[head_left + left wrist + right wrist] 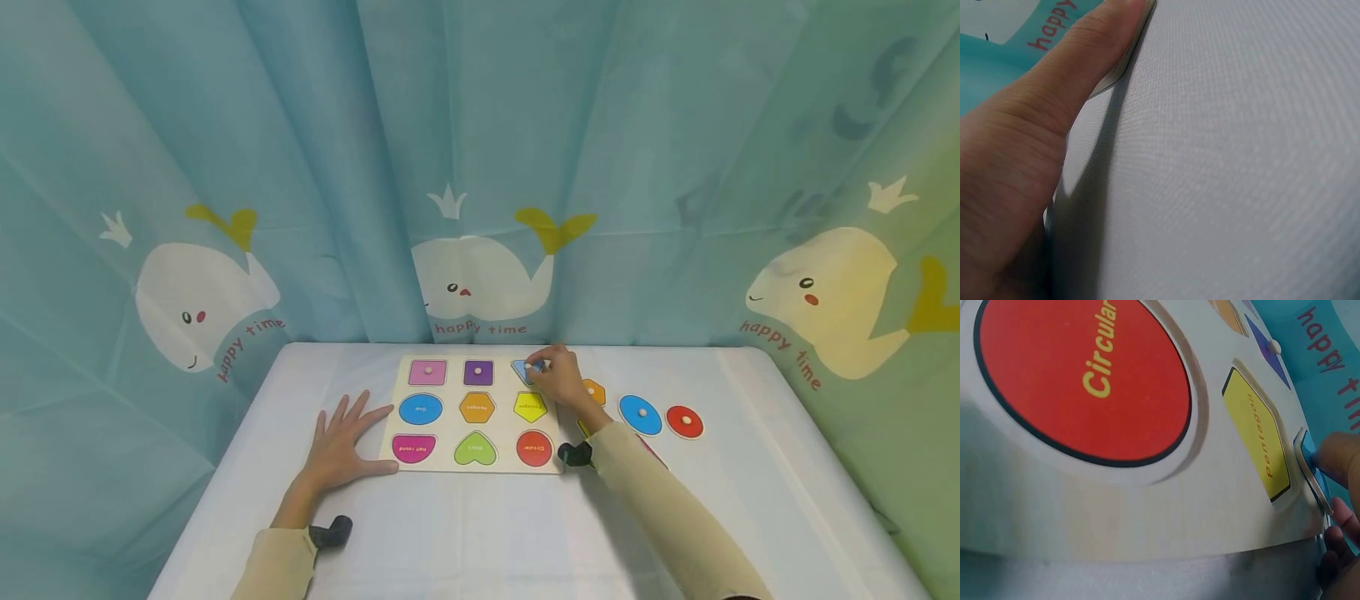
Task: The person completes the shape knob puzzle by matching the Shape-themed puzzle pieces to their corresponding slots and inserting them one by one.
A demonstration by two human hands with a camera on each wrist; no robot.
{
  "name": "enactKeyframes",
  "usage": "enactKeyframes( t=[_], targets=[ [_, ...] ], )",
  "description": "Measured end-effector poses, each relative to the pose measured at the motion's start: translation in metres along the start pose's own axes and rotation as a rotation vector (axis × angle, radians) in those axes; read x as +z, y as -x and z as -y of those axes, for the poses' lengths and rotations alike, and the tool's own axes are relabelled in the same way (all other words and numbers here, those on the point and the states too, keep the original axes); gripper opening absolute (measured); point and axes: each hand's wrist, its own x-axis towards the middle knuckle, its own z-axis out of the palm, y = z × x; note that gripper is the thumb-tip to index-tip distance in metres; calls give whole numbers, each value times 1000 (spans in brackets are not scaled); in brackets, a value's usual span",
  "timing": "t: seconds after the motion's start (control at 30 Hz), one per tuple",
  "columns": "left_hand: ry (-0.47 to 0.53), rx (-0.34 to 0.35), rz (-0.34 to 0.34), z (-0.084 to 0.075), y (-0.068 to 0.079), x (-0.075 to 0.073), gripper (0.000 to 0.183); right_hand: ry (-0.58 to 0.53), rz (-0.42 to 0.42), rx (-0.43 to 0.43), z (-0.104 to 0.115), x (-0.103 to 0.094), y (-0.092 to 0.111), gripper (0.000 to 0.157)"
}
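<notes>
A pale puzzle board [450, 410] lies on the table, with coloured shapes in rows. My right hand [561, 379] pinches the knob of a blue triangle piece [519, 367] at the board's far right corner. In the right wrist view that blue piece [1307, 464] is tilted at its recess, beside the yellow pentagon slot [1257, 434]. My left hand [341, 446] has its fingers spread, thumb and index fingertip touching the board's left edge. The left wrist view has the thumb [1079, 56] against a board corner. A pink piece [417, 377] and a purple piece [471, 378], both knobbed, sit in the far row.
Right of the board lie an orange hexagon piece [596, 390], a blue oval piece [633, 405] and a red circle piece [693, 422]. More pieces, including a magenta one [654, 451], are partly hidden by the right forearm. A whale-print curtain [637, 167] hangs behind the table.
</notes>
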Motion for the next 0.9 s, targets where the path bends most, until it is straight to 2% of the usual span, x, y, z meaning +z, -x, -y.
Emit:
enactKeyframes(
  t=[0.27,0.47,0.9],
  targets=[
    [3,3,-2,1,0,0,96,47,-33,-7,-4,5,-3,17],
    [1,1,-2,2,0,0,96,27,-39,17,-4,7,-3,17],
    [0,12,-13,2,0,1,95,39,-40,12,-5,6,-2,17]
  ],
)
